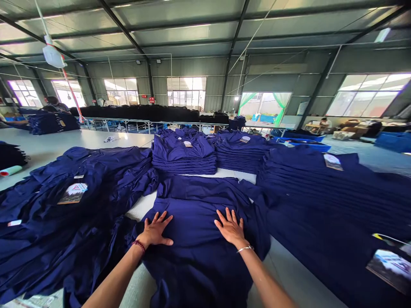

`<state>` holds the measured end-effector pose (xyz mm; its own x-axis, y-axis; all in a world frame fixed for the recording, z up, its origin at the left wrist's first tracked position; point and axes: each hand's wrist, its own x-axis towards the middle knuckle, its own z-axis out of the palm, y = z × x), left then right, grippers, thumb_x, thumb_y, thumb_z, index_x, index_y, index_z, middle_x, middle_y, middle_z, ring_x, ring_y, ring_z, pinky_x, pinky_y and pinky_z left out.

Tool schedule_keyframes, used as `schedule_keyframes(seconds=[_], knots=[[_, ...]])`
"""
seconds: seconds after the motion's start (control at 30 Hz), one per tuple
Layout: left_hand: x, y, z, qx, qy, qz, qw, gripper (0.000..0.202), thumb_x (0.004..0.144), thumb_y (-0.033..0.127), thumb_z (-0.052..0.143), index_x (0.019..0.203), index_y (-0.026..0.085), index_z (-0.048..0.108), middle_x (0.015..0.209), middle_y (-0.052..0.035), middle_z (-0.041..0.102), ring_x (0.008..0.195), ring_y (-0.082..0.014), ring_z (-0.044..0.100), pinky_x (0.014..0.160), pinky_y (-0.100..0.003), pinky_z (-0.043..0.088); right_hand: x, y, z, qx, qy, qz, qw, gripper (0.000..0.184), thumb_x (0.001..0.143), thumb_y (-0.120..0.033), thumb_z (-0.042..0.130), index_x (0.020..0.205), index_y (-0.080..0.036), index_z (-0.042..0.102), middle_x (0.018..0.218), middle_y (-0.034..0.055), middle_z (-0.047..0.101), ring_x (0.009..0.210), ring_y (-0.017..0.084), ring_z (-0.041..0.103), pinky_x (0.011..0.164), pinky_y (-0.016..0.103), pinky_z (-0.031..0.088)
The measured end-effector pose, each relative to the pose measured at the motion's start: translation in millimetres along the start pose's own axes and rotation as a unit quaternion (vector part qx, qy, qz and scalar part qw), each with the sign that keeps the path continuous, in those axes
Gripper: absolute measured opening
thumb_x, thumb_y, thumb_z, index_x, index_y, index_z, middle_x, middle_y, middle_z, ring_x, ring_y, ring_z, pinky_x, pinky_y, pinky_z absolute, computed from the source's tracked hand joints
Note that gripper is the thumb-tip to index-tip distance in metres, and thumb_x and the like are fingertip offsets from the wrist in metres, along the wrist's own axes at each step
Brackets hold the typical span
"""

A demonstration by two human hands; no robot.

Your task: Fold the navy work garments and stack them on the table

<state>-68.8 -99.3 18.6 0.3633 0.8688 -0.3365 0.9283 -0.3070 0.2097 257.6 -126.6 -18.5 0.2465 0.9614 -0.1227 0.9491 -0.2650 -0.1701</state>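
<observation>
This is a garment workshop, shown by dark steel roof beams [236, 36], a long pale worktable [93, 137] and stacked, folded navy-blue cloth garments [184, 161].

Both your forearms, bare, reach forward from the near edge of the view and slant inward. Your left hand [154, 234] lies palm down, its fingers [168, 220] splayed and pointing ahead, the left thumb [167, 241] stretched sideways toward your other hand. Your right hand [231, 231] is palm down too, well apart from the left, fingers [228, 214] fanned forward, the right thumb [218, 223] angled ahead and inward.
</observation>
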Motion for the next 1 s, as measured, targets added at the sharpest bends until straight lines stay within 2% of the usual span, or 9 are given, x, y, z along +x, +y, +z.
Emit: schedule_keyframes(seconds=[0.1, 0.2, 0.33, 0.53, 0.63, 0.73, 0.83, 0.93, 1.0], knots=[[4, 11, -2.5, 0.025, 0.032, -0.004, 0.999, 0.094, 0.065, 0.044, 0.077, 0.150, 0.028, 0.040, 0.161, -0.0159, 0.026, 0.148, -0.0420, 0.019, 0.112, -0.072, 0.013, -1, 2, -4, 0.016, 0.024, -0.003, 1.000, 0.057, 0.098, -0.057, 0.026, 0.149, -0.036, 0.039, 0.166, 0.0027, 0.016, 0.152, 0.027, 0.008, 0.119, 0.058, 0.007], [12, 34, -5.3, 0.010, 0.086, 0.058, 0.995, 0.072, 0.076, 0.040, 0.068, 0.144, 0.028, 0.048, 0.158, -0.0130, 0.036, 0.147, -0.0347, 0.027, 0.117, -0.064, 0.012, -1, 5, -17, 0.015, 0.087, -0.002, 0.996, 0.056, 0.098, -0.051, 0.028, 0.146, -0.028, 0.047, 0.165, 0.0067, 0.017, 0.152, 0.027, 0.007, 0.119, 0.055, 0.007], [32, 79, -6.3, -0.040, 0.102, 0.157, 0.981, 0.064, 0.085, 0.037, 0.058, 0.146, 0.025, 0.044, 0.159, -0.0095, 0.035, 0.147, -0.0255, 0.031, 0.121, -0.051, 0.020, 3, 17, -30, 0.017, 0.144, 0.044, 0.989, 0.061, 0.097, -0.051, 0.032, 0.147, -0.019, 0.047, 0.164, 0.0131, 0.017, 0.152, 0.031, 0.008, 0.120, 0.053, 0.008], [74, 154, 1.2, -0.043, 0.109, 0.273, 0.955, 0.062, 0.089, 0.038, 0.055, 0.148, 0.021, 0.043, 0.158, -0.0097, 0.037, 0.145, -0.0227, 0.033, 0.120, -0.037, 0.027, 28, 45, -39, 0.017, 0.181, 0.067, 0.981, 0.063, 0.097, -0.043, 0.034, 0.143, -0.003, 0.049, 0.162, 0.0214, 0.020, 0.151, 0.033, 0.015, 0.121, 0.044, 0.012], [94, 184, 14.1, -0.029, 0.101, 0.308, 0.945, 0.060, 0.094, 0.042, 0.049, 0.149, 0.019, 0.042, 0.158, -0.0111, 0.036, 0.147, -0.0244, 0.029, 0.122, -0.040, 0.023, 50, 59, -45, 0.006, 0.182, 0.059, 0.982, 0.061, 0.096, -0.038, 0.036, 0.139, 0.002, 0.052, 0.160, 0.0231, 0.025, 0.149, 0.032, 0.021, 0.120, 0.040, 0.016], [106, 201, 34.3, -0.016, 0.078, 0.315, 0.946, 0.062, 0.098, 0.054, 0.038, 0.152, 0.025, 0.036, 0.162, -0.0105, 0.026, 0.151, -0.0291, 0.017, 0.122, -0.054, 0.013, 75, 71, -47, -0.005, 0.176, 0.056, 0.983, 0.058, 0.094, -0.034, 0.039, 0.136, 0.004, 0.054, 0.158, 0.0227, 0.029, 0.148, 0.031, 0.025, 0.120, 0.036, 0.019], [111, 205, 52.8, -0.006, 0.072, 0.292, 0.954, 0.069, 0.097, 0.064, 0.029, 0.155, 0.028, 0.026, 0.165, -0.0101, 0.012, 0.152, -0.0316, 0.007, 0.118, -0.064, 0.005, 101, 84, -46, -0.013, 0.175, 0.062, 0.983, 0.055, 0.093, -0.033, 0.042, 0.128, 0.005, 0.060, 0.158, 0.0226, 0.031, 0.147, 0.032, 0.026, 0.119, 0.035, 0.020], [114, 203, 62.5, -0.006, 0.084, 0.286, 0.954, 0.070, 0.096, 0.066, 0.025, 0.156, 0.031, 0.023, 0.165, -0.0085, 0.009, 0.152, -0.0299, 0.005, 0.118, -0.064, 0.002, 125, 99, -40, -0.021, 0.179, 0.068, 0.981, 0.047, 0.091, -0.033, 0.047, 0.116, -0.001, 0.070, 0.156, 0.0202, 0.036, 0.146, 0.034, 0.027, 0.117, 0.039, 0.024], [117, 203, 65.6, -0.010, 0.084, 0.288, 0.954, 0.070, 0.095, 0.067, 0.025, 0.156, 0.032, 0.022, 0.165, -0.0074, 0.007, 0.152, -0.0295, 0.004, 0.118, -0.064, 0.002, 139, 109, -35, -0.026, 0.184, 0.071, 0.980, 0.040, 0.090, -0.032, 0.049, 0.108, -0.007, 0.074, 0.151, 0.0183, 0.045, 0.140, 0.035, 0.037, 0.112, 0.042, 0.030]])
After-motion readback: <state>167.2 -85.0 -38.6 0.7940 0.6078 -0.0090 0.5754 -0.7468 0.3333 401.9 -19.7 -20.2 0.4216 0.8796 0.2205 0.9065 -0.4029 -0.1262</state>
